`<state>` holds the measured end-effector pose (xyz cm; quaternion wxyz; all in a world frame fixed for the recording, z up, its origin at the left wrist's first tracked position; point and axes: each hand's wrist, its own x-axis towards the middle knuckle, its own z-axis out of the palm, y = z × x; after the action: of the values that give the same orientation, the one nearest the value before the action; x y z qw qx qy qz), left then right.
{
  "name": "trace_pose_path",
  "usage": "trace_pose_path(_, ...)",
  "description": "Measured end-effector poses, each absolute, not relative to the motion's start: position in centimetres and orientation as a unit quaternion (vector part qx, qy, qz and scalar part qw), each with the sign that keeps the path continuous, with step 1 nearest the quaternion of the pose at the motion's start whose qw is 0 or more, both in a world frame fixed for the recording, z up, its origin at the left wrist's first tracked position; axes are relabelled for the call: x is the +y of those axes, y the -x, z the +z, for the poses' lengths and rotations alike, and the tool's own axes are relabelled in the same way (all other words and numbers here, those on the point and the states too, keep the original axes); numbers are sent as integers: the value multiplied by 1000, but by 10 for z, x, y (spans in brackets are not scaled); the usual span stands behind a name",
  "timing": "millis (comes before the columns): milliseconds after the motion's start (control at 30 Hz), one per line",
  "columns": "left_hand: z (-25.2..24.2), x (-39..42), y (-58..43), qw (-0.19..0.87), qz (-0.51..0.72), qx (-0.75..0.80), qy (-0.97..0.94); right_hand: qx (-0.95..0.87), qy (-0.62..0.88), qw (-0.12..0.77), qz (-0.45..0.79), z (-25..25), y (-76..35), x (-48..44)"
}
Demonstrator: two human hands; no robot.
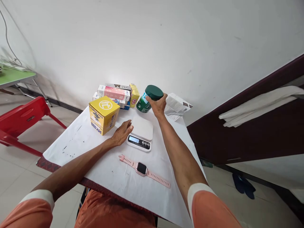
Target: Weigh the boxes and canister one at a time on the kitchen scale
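Observation:
My right hand (158, 106) is wrapped round a dark green jar (144, 104) with a wide green lid. The jar leans a little, behind the scale; whether its base touches the table I cannot tell. A white digital kitchen scale (142, 128) sits mid-table with its display lit and nothing on its platform. Beside the scale's left edge rests my left hand (121, 133), fingers stretched out, holding nothing. To the left of that hand stands a yellow cube-shaped box (104, 117). Nearer me lies a pink smartwatch (142, 168) with its strap spread out flat.
Several small boxes (114, 92) are stacked behind the yellow cube, next to an upright yellow box (134, 95). A white printed box (178, 106) lies at the back right. The table (78, 139) stands by a wall, with a red chair (26, 120) on the left.

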<state>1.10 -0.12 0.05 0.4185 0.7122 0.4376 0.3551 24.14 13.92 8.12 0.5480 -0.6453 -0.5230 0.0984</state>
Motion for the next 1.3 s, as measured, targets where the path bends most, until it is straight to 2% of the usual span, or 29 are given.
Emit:
trace_pose_path(233,-1,-2,-11,422,372,424,-710,-511,665,528,132,64,-228,143)
trace_pose_path(567,1,-2,-7,431,360,422,-712,-588,604,492,217,60,-258,138)
trace_pose_path(633,1,-3,-7,436,359,426,-707,-605,603,484,192,64,-283,139)
trace_pose_path(767,1,-4,-9,440,366,428,-699,-593,654,470,-15,84,-358,147)
trace_pose_path(833,1,-4,-9,438,376,426,-697,-548,705,445,-76,93,-396,151)
trace_pose_path(900,2,-4,-10,436,382,423,-696,-492,764,412,-65,97,-426,152)
trace_pose_path(967,3,-4,-10,434,384,422,-697,-461,808,367,2,96,-442,152)
trace_pose_path(1067,3,-4,-10,437,380,421,-698,-463,823,323,58,90,-448,147)
trace_pose_path(1300,2,-4,-9,439,380,419,-698,-464,806,366,18,85,-435,116)
